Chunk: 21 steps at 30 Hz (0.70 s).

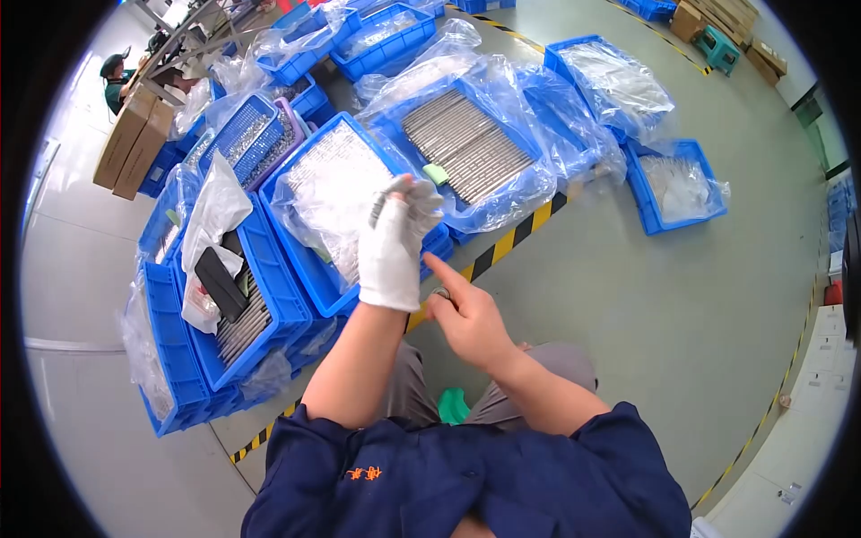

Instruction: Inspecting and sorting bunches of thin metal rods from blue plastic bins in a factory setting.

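My left hand [392, 255] wears a white glove and is raised over the near side of a blue crate [309, 269]. Its fingers are bent together beside a bare fingertip and greyish patches; what they hold, if anything, is hard to make out. Just right of it, my bare right hand [473, 330] has the index finger stretched toward the glove. The thumb and curled fingers close around a small round metal piece [439, 292]. Behind the glove, white plastic wrap [327, 211] covers much of the crate. Farther right, another crate holds rows of metal rods [462, 134].
At left, a crate of rods [247, 327] has a black flat object [221, 282] and a white plastic bag [215, 211] on top. More blue crates [686, 220] stand around. Yellow-black tape [520, 229] marks the floor. A green stool [717, 49] and cardboard boxes [134, 139] stand farther off.
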Available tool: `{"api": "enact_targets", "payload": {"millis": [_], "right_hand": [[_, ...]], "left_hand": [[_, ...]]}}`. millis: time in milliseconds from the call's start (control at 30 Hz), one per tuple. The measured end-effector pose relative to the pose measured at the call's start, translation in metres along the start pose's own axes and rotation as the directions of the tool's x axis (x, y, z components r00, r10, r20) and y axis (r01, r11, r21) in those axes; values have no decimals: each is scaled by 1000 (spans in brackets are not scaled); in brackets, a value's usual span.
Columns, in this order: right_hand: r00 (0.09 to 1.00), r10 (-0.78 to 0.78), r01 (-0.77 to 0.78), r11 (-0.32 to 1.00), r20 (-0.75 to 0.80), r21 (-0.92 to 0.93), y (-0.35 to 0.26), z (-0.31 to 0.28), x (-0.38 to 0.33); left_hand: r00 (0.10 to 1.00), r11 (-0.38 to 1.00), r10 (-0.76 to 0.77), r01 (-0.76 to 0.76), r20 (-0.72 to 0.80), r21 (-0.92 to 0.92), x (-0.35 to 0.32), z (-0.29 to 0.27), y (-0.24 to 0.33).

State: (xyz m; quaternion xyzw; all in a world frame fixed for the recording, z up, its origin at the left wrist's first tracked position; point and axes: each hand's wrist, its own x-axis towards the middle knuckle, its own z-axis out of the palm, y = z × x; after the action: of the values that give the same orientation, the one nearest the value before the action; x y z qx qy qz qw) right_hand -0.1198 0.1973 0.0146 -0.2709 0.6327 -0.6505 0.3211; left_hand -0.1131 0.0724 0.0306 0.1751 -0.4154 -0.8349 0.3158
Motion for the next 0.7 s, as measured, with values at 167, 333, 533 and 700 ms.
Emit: {"api": "enact_targets", "payload": {"millis": [167,333,533,700], "right_hand": [[990,35,-55,988,140,143,11,-5,-5],[964,176,-242,893,200,380,12,-23,-10],[919,120,-315,795,375,519,16,-14,-10],[958,-18,-91,927,285,364,-7,-13,-29]], "left_hand": [[956,803,264,-293,132,519,-20,9,-15],[858,587,403,-509,318,630,-20,15,-26],[851,458,427,-496,307,738,-17,6,9],[911,363,269,-396,312,844,17,-4,7]]}}
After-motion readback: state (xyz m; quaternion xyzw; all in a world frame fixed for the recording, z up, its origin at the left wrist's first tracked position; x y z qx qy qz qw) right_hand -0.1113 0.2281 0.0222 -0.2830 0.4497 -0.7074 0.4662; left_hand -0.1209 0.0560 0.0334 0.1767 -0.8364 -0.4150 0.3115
